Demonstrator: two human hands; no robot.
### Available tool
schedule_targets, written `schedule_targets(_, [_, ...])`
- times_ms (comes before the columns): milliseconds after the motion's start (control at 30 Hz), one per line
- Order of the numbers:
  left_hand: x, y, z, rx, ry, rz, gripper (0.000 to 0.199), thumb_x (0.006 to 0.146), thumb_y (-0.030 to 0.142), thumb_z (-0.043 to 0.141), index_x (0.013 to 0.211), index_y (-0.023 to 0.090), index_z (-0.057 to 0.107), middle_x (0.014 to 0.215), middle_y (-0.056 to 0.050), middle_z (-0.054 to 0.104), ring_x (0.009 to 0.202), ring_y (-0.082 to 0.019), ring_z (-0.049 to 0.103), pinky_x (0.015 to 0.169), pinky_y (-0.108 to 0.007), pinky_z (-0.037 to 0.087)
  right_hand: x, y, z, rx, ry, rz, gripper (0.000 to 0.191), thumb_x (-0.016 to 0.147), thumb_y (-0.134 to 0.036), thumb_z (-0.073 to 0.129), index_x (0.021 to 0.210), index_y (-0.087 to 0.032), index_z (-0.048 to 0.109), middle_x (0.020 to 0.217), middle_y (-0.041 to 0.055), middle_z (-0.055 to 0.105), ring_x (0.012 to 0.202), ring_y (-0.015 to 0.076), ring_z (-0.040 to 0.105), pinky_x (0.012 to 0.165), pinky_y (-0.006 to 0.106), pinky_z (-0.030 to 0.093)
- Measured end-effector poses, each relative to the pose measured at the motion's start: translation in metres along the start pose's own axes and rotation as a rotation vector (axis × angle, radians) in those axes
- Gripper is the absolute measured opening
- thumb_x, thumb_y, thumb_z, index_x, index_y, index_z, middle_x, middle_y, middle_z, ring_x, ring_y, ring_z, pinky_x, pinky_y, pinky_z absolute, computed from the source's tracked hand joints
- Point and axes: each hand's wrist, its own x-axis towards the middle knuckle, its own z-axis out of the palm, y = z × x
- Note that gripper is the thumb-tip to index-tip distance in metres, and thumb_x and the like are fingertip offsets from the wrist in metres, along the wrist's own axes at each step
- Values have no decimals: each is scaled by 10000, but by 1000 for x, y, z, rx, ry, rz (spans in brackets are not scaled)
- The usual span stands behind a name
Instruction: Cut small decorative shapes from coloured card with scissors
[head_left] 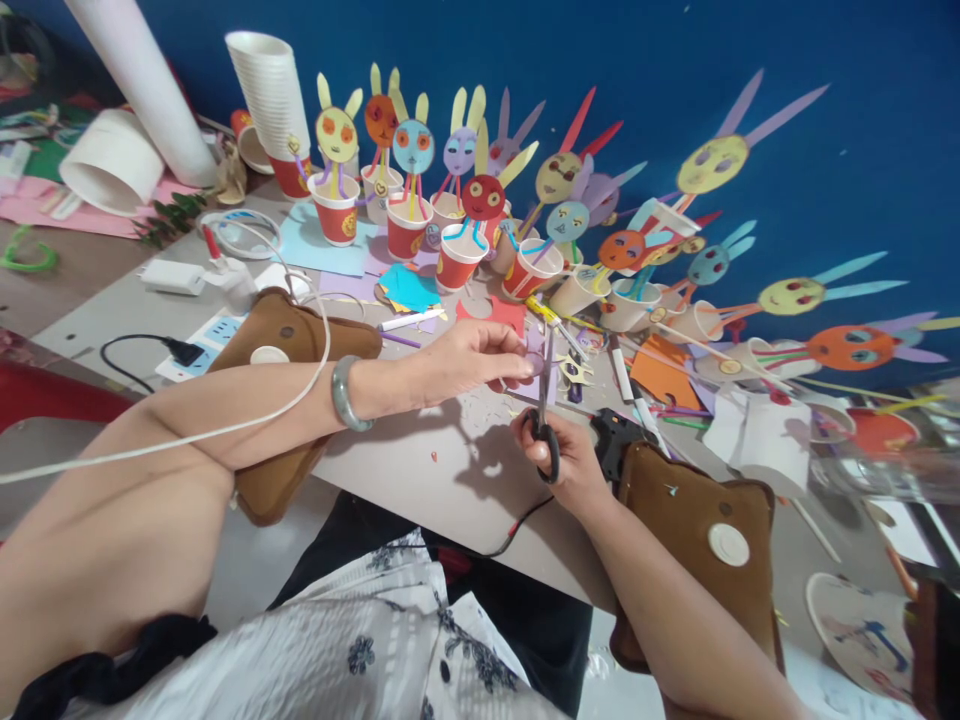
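Note:
My left hand (491, 362) pinches a small piece of purple paper (535, 364) above the table. In my right hand (564, 460) is a pair of scissors (545, 425), its black handles around my fingers and its blades pointing up and away. The blades meet the purple paper at my left fingertips; whether they are closed on it I cannot tell. Beyond my hands lies a red paper scrap (491, 316). A black glue gun (611, 440) rests beside my right hand.
Paper cups with paper rabbit figures (484, 198) line the blue wall. A stack of white cups (266, 90) stands at the back left. Brown cushions (697, 560) lie under both forearms. A white cable (247, 425) crosses my left arm, near a power strip (214, 340).

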Motion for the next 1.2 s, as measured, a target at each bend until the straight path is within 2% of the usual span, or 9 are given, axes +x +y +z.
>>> schedule_targets(433, [1, 0, 0, -2, 27, 22, 141, 823, 119, 666, 730, 123, 560, 672, 32, 571, 620, -46, 540, 636, -209, 444, 0, 0, -2, -14, -1, 4, 625, 721, -792, 652, 599, -199, 499, 632, 11, 517, 622, 154, 437, 570, 290, 320])
schedule_targets(1200, [3, -2, 0, -24, 41, 42, 128, 794, 111, 677, 731, 128, 567, 664, 22, 619, 615, -49, 561, 650, -215, 469, 1, -1, -3, -4, 5, 34, 646, 675, -819, 668, 582, -199, 513, 631, 12, 525, 624, 155, 437, 562, 293, 313])
